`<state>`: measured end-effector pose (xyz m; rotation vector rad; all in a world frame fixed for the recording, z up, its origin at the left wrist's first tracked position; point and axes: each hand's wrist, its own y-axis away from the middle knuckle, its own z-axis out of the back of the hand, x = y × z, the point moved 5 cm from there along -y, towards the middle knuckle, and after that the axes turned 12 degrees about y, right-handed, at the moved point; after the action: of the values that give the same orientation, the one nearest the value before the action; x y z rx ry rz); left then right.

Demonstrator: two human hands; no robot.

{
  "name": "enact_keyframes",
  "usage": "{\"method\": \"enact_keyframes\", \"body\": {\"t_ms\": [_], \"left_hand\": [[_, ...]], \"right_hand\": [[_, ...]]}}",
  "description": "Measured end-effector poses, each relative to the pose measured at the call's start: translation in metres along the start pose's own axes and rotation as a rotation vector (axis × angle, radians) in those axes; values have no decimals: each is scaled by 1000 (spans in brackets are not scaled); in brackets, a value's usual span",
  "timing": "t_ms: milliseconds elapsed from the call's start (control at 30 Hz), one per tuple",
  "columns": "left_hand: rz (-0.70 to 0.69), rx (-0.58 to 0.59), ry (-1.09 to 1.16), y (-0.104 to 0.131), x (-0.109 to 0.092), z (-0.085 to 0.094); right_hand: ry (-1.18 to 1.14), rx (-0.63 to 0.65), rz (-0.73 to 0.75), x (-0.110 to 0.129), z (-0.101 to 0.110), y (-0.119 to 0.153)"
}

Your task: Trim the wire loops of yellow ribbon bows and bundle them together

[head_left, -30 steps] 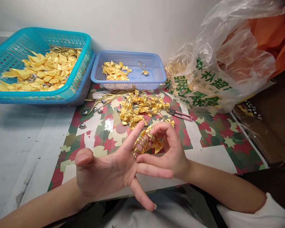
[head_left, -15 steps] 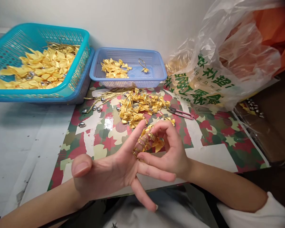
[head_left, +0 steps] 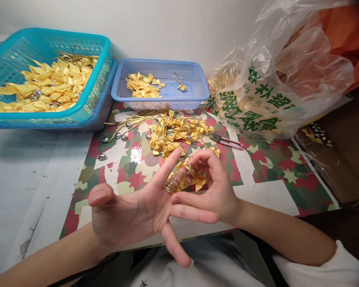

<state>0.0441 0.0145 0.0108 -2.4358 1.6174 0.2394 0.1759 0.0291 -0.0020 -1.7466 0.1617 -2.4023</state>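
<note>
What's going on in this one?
A bare left hand is spread, gold wire loops around one finger. The right hand is at those loops, its grip partly hidden. Beyond lies a heap of yellow bows, snips beside it; behind stands a blue basket holding more.

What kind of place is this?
Probably a little craft corner, at home or in a workshop: there are yellow bows in a blue basket, small silver balls on the patterned tabletop, and pink-handled snips.
</note>
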Motion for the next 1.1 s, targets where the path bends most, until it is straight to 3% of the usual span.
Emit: {"method": "enact_keyframes", "body": {"t_ms": [733, 1100], "left_hand": [[-12, 19, 15, 1, -1, -3], [14, 32, -33, 2, 0, 4]], "right_hand": [[-79, 21, 67, 5, 4, 1], [15, -18, 47, 1, 1, 3]]}}
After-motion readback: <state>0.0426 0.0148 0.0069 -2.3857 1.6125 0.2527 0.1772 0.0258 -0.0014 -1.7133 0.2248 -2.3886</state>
